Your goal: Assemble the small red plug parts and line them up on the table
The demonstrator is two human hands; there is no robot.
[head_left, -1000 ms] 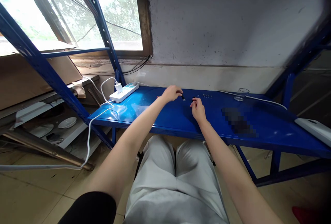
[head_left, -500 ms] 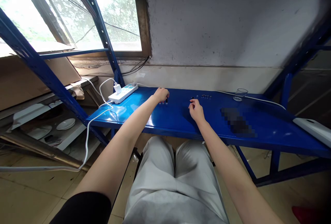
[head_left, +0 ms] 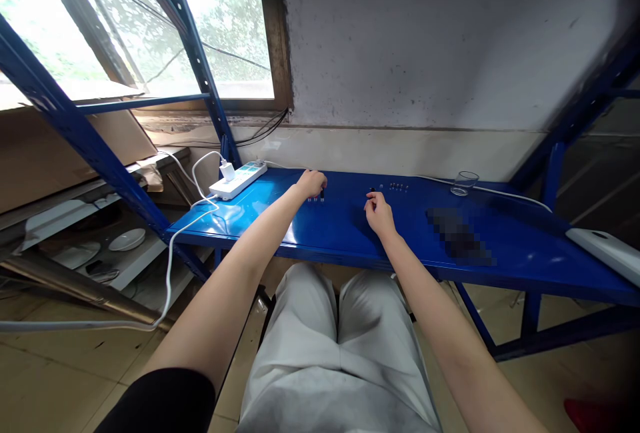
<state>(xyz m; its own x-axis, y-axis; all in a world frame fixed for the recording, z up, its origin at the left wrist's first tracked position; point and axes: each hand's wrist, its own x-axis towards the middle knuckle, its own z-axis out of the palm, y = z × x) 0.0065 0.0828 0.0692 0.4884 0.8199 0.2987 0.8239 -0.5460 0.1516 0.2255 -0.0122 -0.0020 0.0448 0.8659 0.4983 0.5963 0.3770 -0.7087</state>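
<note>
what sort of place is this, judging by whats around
Probably a workshop or storeroom corner: a blue metal rack shelf serves as a workbench, with a power strip at its left end and tiny pieces in a row, before a scuffed wall.

The 1 view looks from head height, forward and steeply down. Nearest to it, on the near side of the fingers (head_left: 370, 202), are the pale grey trousers (head_left: 340, 360). The fingers appear farther off, near mid-frame, over the blue metal workbench (head_left: 345, 233). Beyond them stands the stained wall (head_left: 400, 40), the window (head_left: 235, 26) up and left.
</note>
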